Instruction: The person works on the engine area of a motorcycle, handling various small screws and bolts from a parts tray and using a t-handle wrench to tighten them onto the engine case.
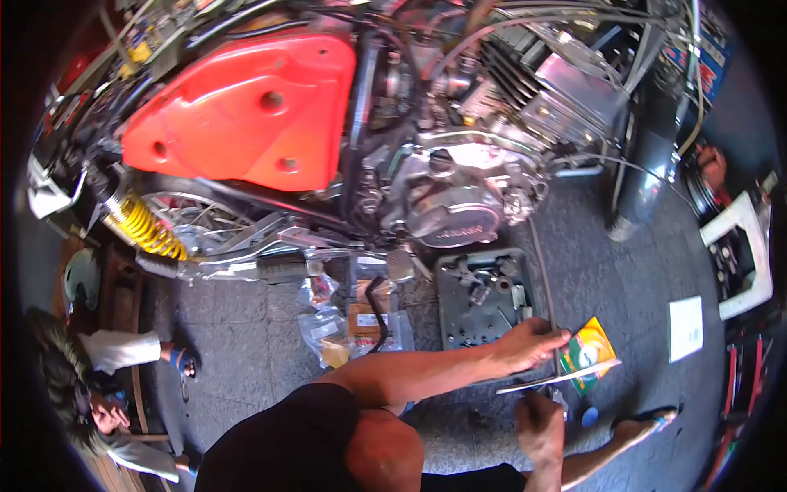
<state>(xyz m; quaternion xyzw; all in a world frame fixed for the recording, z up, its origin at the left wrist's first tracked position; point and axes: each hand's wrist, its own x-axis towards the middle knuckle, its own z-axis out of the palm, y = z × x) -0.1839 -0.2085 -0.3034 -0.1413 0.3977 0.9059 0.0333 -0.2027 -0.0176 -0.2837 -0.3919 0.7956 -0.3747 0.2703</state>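
My left hand (531,348) reaches across from the left, fingers closed around a thin dark hose (539,266) that hangs from the motorcycle engine (459,193). Just below it, my right hand (541,428) is closed, its fingertips at a thin white flat piece (566,378) seen nearly edge-on. Right beside the hands is a yellow and green packet (589,348), partly covered by the white piece; whether it is held or lies on the floor I cannot tell. A grey tray (447,320) with several metal parts sits under the engine, partly hidden by my left hand.
A red side panel (238,115) and a yellow shock spring (143,225) are on the motorcycle. Clear bags of parts (324,328) and a bent black lever (377,312) lie left of the tray. White paper (686,330) lies right. Another person (106,410) sits at far left.
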